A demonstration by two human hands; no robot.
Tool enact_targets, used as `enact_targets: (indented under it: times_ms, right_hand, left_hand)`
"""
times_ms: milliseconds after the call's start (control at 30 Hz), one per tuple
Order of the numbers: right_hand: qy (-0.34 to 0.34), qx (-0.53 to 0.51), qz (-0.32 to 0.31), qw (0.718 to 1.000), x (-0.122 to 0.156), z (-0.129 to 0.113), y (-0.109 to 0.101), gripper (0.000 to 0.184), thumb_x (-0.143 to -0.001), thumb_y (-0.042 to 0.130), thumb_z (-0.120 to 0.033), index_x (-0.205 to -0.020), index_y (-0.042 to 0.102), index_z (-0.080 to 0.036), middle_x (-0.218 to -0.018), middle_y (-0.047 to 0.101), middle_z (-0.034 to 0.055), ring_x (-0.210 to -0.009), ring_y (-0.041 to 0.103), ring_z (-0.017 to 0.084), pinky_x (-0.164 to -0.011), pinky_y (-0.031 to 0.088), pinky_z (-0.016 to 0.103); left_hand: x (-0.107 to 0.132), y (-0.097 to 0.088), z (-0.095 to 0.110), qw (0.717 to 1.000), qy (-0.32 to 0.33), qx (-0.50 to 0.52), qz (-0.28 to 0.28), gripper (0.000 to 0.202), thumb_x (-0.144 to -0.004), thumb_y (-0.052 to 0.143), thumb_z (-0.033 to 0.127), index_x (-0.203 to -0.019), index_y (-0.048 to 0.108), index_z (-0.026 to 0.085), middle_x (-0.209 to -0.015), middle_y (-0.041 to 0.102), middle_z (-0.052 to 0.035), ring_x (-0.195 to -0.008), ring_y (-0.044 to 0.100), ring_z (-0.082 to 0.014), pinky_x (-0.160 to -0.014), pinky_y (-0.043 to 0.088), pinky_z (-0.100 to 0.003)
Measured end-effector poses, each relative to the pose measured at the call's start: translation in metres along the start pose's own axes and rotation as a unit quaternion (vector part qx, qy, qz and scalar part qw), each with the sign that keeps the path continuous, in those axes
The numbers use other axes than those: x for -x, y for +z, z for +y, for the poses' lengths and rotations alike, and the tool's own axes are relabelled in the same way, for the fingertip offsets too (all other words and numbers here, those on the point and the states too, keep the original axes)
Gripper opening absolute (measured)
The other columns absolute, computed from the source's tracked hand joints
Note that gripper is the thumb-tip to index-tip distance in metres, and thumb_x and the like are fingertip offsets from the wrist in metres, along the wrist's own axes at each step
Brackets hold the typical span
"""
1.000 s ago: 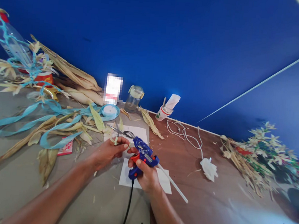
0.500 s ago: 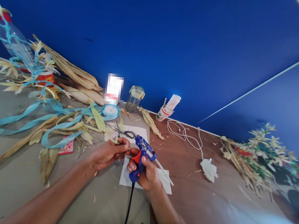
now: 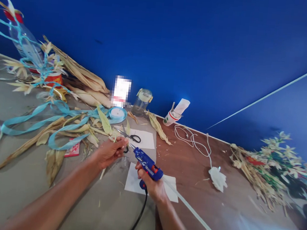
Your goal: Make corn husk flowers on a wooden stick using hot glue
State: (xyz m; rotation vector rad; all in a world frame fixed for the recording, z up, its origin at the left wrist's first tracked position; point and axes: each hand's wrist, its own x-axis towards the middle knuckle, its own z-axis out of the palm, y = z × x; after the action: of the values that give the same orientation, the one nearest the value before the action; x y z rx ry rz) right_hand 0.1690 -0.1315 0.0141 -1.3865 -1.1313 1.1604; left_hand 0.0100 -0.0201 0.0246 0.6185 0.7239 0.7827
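My right hand (image 3: 153, 187) is wrapped round the handle of a blue hot glue gun (image 3: 147, 164). Its metal tip points up and left, close to my left fingertips. A long whitish glue stick (image 3: 195, 213) sticks out of its back toward the lower right. My left hand (image 3: 109, 153) is closed in a pinch on a thin pale strip (image 3: 102, 173), which looks like dry husk; most of it is hidden by the fingers. Just behind my left hand, black-handled scissors (image 3: 135, 138) lie partly over a white sheet (image 3: 149, 140). Another white sheet (image 3: 132, 178) lies beneath the glue gun.
Blue ribbon (image 3: 27, 126), its spool (image 3: 117, 113) and dry corn husks (image 3: 54, 125) spread on the left. Along the wall stand a glass jar (image 3: 142, 103) and a paper cup (image 3: 171, 118). A white cable (image 3: 194, 144) and dried flower bunches (image 3: 259, 172) lie right.
The glue gun has turned from nearly upright to a flatter slant, its tip now toward my left hand. My hands have drawn slightly apart. The view has shifted a little left.
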Motion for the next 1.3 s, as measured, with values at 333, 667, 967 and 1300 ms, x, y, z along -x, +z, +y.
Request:
enact_targets:
  times_ms: [333, 667, 967, 1300]
  right_hand:
    - [-0.071, 0.133, 0.002, 0.989, 0.0042, -0.0116, 0.0047, 0.027, -0.077, 0.057, -0.045, -0.073, 0.05, -0.019, -0.06, 0.044, -0.0028, -0.05, 0.038, 0.008, -0.045, 0.033, 0.021]
    - [-0.097, 0.195, 0.013, 0.976, 0.0028, -0.0106, 0.0054, 0.026, -0.078, 0.055, -0.04, -0.069, 0.041, -0.02, -0.058, 0.037, -0.0051, -0.051, 0.035, 0.009, -0.046, 0.032, 0.021]
    - [-0.095, 0.213, 0.007, 0.972, 0.0021, -0.0082, 0.0065, 0.024, -0.078, 0.055, -0.038, -0.068, 0.041, -0.02, -0.058, 0.036, -0.0052, -0.051, 0.035, 0.01, -0.048, 0.031, 0.022]
    - [-0.104, 0.224, 0.012, 0.969, 0.0007, -0.0046, 0.0069, 0.022, -0.078, 0.055, -0.035, -0.069, 0.042, -0.02, -0.059, 0.038, -0.0043, -0.052, 0.037, 0.01, -0.049, 0.032, 0.022]
  left_hand:
    - [-0.0031, -0.0047, -0.0042, 0.999, 0.015, -0.035, 0.028, 0.034, -0.065, 0.072, 0.032, -0.059, 0.043, 0.014, -0.048, 0.037, 0.0086, -0.039, 0.028, -0.0009, -0.039, 0.023, -0.015]
    - [-0.0014, -0.0012, -0.003, 0.999, 0.014, -0.036, 0.027, 0.032, -0.062, 0.073, 0.03, -0.059, 0.045, 0.015, -0.046, 0.036, 0.0089, -0.038, 0.027, -0.0008, -0.039, 0.022, -0.016]
    - [-0.0002, -0.0002, -0.0021, 0.999, 0.012, -0.029, 0.028, 0.031, -0.061, 0.073, 0.028, -0.059, 0.046, 0.014, -0.048, 0.038, 0.0083, -0.038, 0.027, -0.0008, -0.039, 0.022, -0.016]
    - [-0.0009, -0.0003, -0.002, 0.999, -0.001, -0.022, 0.033, 0.029, -0.062, 0.072, 0.026, -0.059, 0.046, 0.014, -0.048, 0.039, 0.0081, -0.037, 0.027, -0.0005, -0.038, 0.021, -0.016]
